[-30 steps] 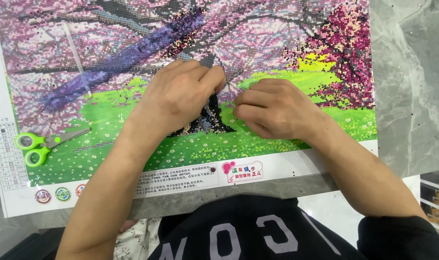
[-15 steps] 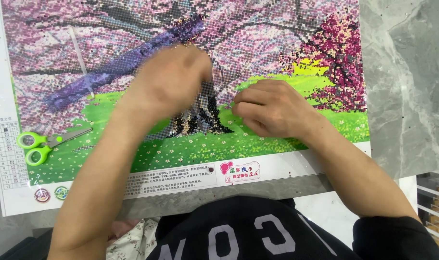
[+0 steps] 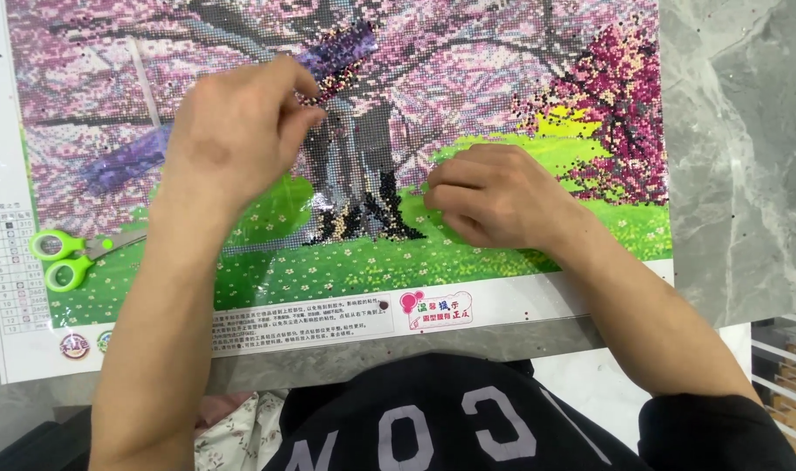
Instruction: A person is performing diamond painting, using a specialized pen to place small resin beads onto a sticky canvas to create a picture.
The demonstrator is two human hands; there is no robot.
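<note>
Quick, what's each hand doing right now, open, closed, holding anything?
Left hand: fingers pinched shut on the film over the canvas.
Right hand: curled, pressing on the canvas; holding anything cannot be told.

The left hand [image 3: 236, 139] is raised over the bead-mosaic canvas [image 3: 502, 78], fingers pinched at a strip of clear film [image 3: 341, 57] dotted with beads. The right hand [image 3: 498, 196] rests curled on the green area, right of the dark tree trunk [image 3: 367, 187]. Green-handled scissors [image 3: 66, 257] lie near the left edge. The canvas lies on a grey marble table [image 3: 738, 157].

Left hand [image 3: 232, 131] raised, fingertips pinched; right hand [image 3: 494, 194] curled, resting low.
</note>
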